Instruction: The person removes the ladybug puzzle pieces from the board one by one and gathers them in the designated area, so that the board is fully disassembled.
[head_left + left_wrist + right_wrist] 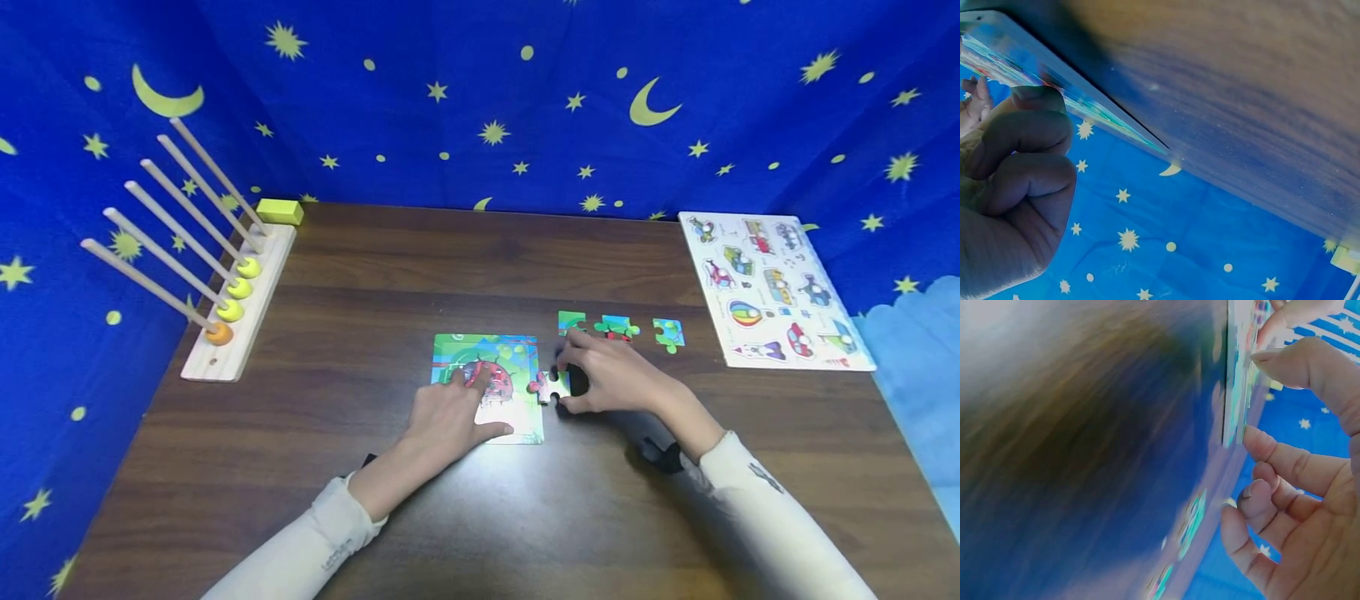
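Observation:
A ladybug jigsaw puzzle [531,425] lies in its flat square tray in the middle of the table. My left hand [447,423] rests on it, index fingertip on the ladybug picture and thumb stretched over the pale lower part. Its other fingers look curled under in the left wrist view [1029,175]. At the tray's right edge, my right hand [618,375] pinches a puzzle piece [555,387] between thumb and index finger; the piece overlaps the edge. Beyond that hand lie loose puzzle pieces [668,333], one partly hidden by its fingers.
A wooden peg stand [253,333] with yellow and orange beads stands on the left, a yellow block [280,212] behind it. To the right lies a white picture board [776,292] with vehicle shapes. Blue star-patterned cloth [450,100] hangs behind the table.

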A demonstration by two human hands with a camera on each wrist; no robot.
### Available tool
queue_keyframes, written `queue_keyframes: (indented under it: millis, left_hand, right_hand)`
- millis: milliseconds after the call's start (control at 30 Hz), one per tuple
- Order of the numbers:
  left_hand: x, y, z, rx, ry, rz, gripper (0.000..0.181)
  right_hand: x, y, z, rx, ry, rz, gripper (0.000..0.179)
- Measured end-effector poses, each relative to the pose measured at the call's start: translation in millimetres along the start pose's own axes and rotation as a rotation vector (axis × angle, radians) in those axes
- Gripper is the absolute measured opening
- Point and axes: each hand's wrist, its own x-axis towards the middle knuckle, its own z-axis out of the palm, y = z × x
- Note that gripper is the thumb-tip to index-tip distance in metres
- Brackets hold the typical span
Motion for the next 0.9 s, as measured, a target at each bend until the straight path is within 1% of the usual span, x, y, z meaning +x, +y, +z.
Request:
queue_keyframes:
  millis: [267,467,667,767,900]
  left_hand:
    - [1.3,-0.2,1.0,-0.032,-0.007,-0.007,0.091]
    - [0.0,-2.9,2.1,-0.059,-0.014,-0.007,0.09]
    - [-2.1,-6.4,4.5,-0.07,0.019,-0.007,0.091]
    - [-2.0,-5.9,5.4,-0.077,0.029,0.005,0.09]
    - [-0.7,-3.7,4.7,-0.079,0.021,0.018,0.09]
  right_hand:
    - [-26.9,20,-1,0.025,0.037,0.055,0.039]
    - [-46.7,35,-2,0.02,0.068,0.071,0.039]
    - [-69.5,51,-4,0.007,0.114,0.098,0.038]
    - [-82.4,59,-5,0.003,0.116,0.133,0.038]
    - [-97.0,71,-7,0.009,0.1,0.177,0.037]
